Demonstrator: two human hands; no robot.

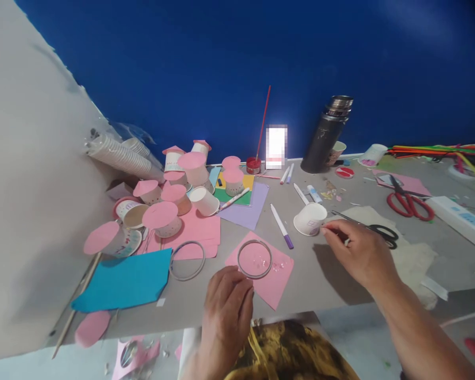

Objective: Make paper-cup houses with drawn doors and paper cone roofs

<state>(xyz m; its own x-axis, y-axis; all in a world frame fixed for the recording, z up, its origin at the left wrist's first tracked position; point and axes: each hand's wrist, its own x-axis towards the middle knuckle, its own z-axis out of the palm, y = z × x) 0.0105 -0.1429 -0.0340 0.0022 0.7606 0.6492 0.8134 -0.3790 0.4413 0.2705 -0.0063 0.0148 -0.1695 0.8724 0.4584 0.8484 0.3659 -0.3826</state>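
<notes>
My left hand (pixel 228 306) is at the table's front edge, its fingers loosely curled and the fingertips partly hidden. They are close to a grey ring (pixel 255 276) that lies on a square of pink paper (pixel 275 293). Small shiny bits are scattered on that paper. Thumb and forefinger of my right hand (pixel 358 250) are pinched together beside a white paper cup (pixel 309 220) with a purple drawing on its side. Whatever is between those fingertips is too small to make out. A white marker with a purple end (pixel 282 226) lies left of the cup.
Cups with pink paper tops (pixel 162 215), blue paper (pixel 126 279) and a second ring (pixel 187 277) lie left. Behind stand a dark thermos (pixel 324 137) and a red pot (pixel 254 165). Black-handled scissors (pixel 383 232), red-handled scissors (pixel 409 206) and a power strip (pixel 461 219) are right.
</notes>
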